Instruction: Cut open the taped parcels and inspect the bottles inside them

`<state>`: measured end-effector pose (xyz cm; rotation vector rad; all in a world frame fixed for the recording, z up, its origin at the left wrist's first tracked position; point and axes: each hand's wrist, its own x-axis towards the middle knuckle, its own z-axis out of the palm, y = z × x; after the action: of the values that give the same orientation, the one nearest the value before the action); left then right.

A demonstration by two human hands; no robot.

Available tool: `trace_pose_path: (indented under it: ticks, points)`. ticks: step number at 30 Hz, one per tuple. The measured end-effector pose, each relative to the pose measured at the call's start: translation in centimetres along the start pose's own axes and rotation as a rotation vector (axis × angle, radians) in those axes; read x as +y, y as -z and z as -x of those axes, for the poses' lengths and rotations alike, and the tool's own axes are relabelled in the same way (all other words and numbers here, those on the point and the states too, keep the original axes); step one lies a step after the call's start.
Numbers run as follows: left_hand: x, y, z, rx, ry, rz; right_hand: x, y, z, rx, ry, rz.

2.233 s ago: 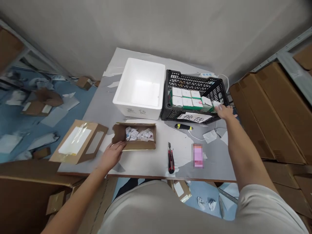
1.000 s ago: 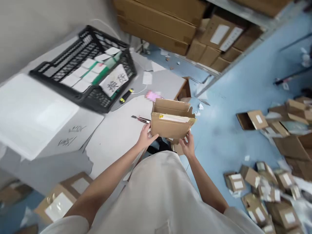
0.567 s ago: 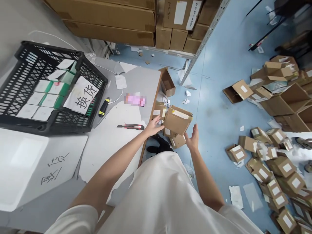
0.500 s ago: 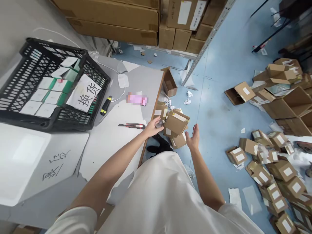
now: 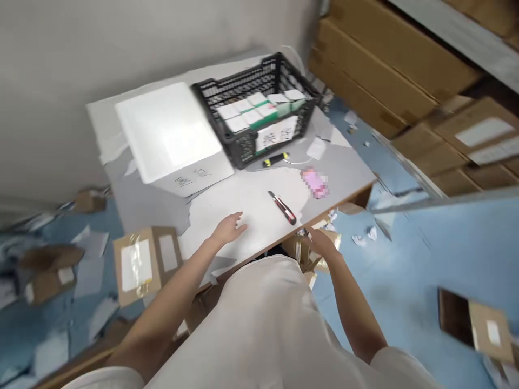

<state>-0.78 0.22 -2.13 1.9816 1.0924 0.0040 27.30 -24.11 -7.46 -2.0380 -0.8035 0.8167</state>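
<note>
My left hand [image 5: 230, 228] hovers over the white-covered front part of the table [image 5: 247, 200], its fingers apart and nothing in it. My right hand [image 5: 323, 244] is just past the table's front edge, above cardboard boxes [image 5: 300, 249] on the floor. Its fingers look loosely stretched and hold nothing that I can see. A red and black utility knife [image 5: 283, 208] lies between the two hands, blade pointing away to the left. Behind it are a yellow and black cutter [image 5: 276, 160] and a pink, blurred-out item [image 5: 314, 182].
A black plastic crate [image 5: 239, 148] with several white and green small boxes stands at the back, beside a white bin [image 5: 178, 135]. A taped carton [image 5: 138, 265] sits left of the table. Shelved cartons [image 5: 365, 81] rise at the right; an open box [image 5: 488, 329] lies on the floor.
The cardboard box that was between my hands is no longer there. My view has turned left toward the table, and my left hand now hovers over the tabletop.
</note>
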Motion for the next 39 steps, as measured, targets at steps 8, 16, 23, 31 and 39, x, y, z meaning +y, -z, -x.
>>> trace_pose_path:
  ticks: [8,16,23,31,39]
  points:
    - [-8.8,2.8,17.9,0.977,0.489,-0.023,-11.1,-12.3,-12.2,-0.594,0.294,0.167]
    - [-14.8,1.0,21.8,1.052,1.077,1.1,-27.1,-35.9,-8.0,-1.077,0.55,0.063]
    - [-14.2,2.3,20.3,1.13,0.814,1.313,-29.5,-42.3,-2.7,-1.121,0.381,0.072]
    - [-9.3,2.4,17.7,0.956,0.674,1.06,-21.1,-24.6,-2.9,-0.721,0.309,-0.172]
    - [-3.4,-0.6,8.8,0.574,0.362,1.062,-11.6,-11.9,-2.4,-0.397,0.066,-0.212]
